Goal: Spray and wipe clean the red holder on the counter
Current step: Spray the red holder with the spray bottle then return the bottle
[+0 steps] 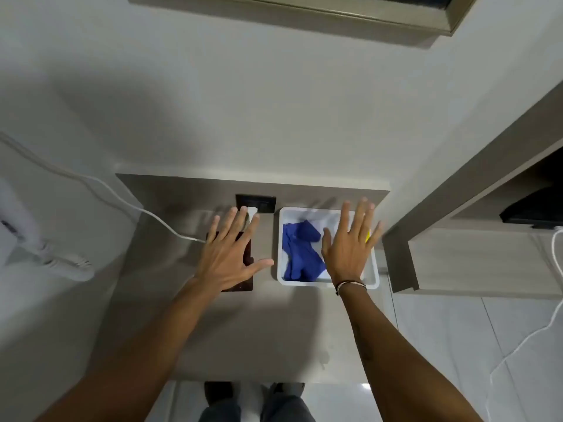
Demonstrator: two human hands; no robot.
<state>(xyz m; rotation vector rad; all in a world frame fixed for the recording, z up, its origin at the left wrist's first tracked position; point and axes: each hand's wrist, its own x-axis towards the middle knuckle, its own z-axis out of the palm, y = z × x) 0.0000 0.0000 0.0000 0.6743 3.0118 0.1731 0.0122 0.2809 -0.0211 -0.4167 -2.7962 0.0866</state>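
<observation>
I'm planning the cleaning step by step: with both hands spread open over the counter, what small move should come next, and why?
Probably lower the right hand into the white rectangular plastic tray and take the crumpled blue cloth. Both hands are empty, the left hand hovers over the dark red flat holder, and no spray bottle is clearly visible.

1. Dim, flat indoor light; greyish cast.
2. Soft finger shadows on counter and tray rim, thrown away from the viewer.
3. Overall soft focus, fingertips slightly smeared.
4. Strong wide-angle bending at edges.
</observation>
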